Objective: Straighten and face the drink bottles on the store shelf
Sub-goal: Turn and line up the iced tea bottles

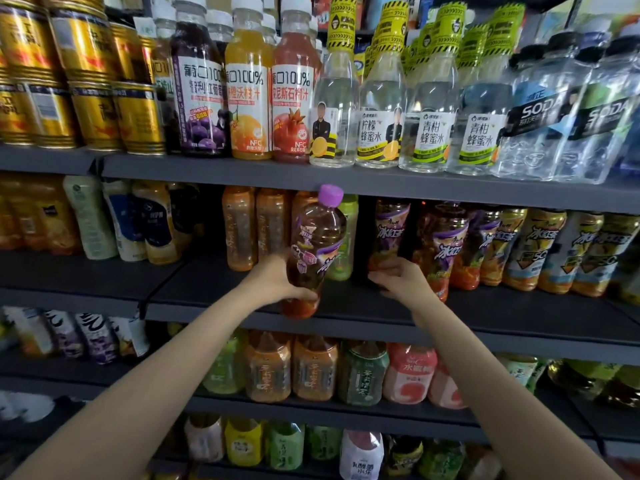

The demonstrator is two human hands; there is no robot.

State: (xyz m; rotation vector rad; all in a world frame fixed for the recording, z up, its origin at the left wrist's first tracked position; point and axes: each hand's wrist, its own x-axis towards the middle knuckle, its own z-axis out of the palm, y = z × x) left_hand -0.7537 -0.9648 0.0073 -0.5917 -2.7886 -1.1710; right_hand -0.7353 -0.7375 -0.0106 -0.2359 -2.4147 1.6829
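Observation:
My left hand [277,282] grips an iced-tea bottle [313,251] with a purple cap and purple label, held out in front of the second shelf [346,320] and tilted slightly right. My right hand [403,277] reaches into the same shelf, its fingers curled at the base of a second purple-labelled iced-tea bottle [389,233] standing further back. More purple-labelled tea bottles [443,251] stand to the right, then yellow-labelled ones [533,251]. Between the two hands is a dark gap in the row.
Orange tea bottles [239,230] and a green bottle [344,237] stand behind the held bottle. The top shelf holds gold cans [90,84], juice bottles [249,84], honey-water bottles [381,98] and soda water [540,112]. Lower shelves carry several tea bottles [315,372].

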